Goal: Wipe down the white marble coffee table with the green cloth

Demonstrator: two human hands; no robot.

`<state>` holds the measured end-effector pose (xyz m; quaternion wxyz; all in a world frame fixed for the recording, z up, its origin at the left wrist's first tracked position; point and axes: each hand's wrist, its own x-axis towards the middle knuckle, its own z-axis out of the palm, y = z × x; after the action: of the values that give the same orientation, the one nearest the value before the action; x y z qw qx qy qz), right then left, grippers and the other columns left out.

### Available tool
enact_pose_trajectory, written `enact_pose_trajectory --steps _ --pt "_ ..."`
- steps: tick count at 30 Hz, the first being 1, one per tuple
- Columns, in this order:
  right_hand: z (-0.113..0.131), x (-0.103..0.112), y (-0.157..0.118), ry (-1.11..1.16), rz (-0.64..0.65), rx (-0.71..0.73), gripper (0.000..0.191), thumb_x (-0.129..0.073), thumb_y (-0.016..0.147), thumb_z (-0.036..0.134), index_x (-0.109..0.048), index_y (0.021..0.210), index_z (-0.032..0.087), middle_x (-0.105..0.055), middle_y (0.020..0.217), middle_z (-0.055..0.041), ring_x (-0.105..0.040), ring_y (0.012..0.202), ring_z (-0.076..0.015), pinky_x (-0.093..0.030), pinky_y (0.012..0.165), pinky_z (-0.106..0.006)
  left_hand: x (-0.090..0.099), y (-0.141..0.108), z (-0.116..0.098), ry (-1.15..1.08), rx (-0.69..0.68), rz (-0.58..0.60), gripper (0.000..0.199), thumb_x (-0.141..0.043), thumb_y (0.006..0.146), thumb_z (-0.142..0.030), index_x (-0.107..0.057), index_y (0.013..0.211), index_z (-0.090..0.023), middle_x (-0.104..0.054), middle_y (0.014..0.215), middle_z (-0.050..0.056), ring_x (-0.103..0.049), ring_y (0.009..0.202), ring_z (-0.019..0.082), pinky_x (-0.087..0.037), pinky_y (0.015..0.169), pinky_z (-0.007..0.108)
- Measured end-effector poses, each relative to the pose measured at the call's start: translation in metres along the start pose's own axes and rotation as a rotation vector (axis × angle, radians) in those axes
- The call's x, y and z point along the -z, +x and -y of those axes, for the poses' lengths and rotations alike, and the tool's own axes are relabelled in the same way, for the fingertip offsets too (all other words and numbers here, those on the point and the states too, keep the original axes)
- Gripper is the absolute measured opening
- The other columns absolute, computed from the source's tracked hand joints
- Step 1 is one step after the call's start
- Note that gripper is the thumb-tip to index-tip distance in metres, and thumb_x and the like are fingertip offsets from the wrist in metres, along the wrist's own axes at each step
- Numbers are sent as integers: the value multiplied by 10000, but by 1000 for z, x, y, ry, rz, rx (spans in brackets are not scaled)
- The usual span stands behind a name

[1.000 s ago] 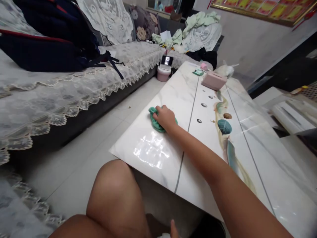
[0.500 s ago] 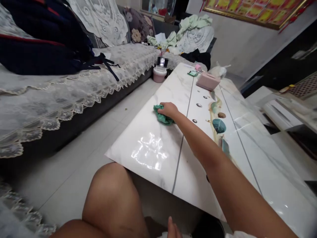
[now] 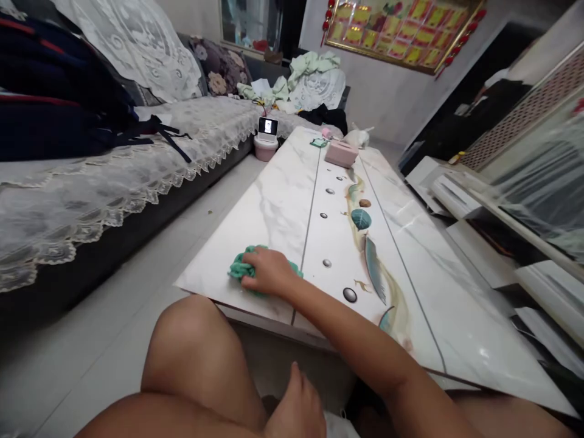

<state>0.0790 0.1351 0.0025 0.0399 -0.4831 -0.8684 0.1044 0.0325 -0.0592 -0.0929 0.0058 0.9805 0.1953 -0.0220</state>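
Note:
My right hand (image 3: pixel 269 271) is pressed down on a crumpled green cloth (image 3: pixel 241 267) near the front left corner of the white marble-patterned table (image 3: pixel 269 213). Its fingers curl over the cloth, and part of the cloth sticks out behind the palm. Low in the view, my left hand (image 3: pixel 298 404) rests near my lap, below the table edge. Its fingers are stretched out close together, with nothing visible in them; the lower part is cut off by the frame.
Toward the table's far end stand a pink tissue box (image 3: pixel 341 153), a small green packet (image 3: pixel 318 143) and a white plastic bag (image 3: pixel 358 137). A lace-covered sofa (image 3: pixel 137 176) with a dark backpack (image 3: pixel 59 91) runs along the left. A lit screen device (image 3: pixel 267 129) sits on a pink bucket (image 3: pixel 265 149).
My right hand has drawn the green cloth back toward me, closer to the table's front edge. More of my left hand has come into view. The camera view has shifted toward the right.

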Motion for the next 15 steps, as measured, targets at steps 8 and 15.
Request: enact_pose_trajectory --steps 8,15 --pt "25 -13 -78 -117 71 104 385 -599 879 531 -692 1166 292 -657 1131 -104 -635 936 -267 -492 679 -343 73 13 4 -109 93 355 322 -621 928 -181 -710 1234 -138 -720 1216 182 -664 1165 330 -449 1044 521" --pt "-40 9 -66 -246 29 -204 366 -545 918 460 -685 1197 268 -644 1148 -115 -643 963 -259 -488 728 -336 32 4 -2 -87 -4 259 292 -529 1015 -237 -718 1227 -168 -726 1216 142 -663 1168 321 -447 1035 524"
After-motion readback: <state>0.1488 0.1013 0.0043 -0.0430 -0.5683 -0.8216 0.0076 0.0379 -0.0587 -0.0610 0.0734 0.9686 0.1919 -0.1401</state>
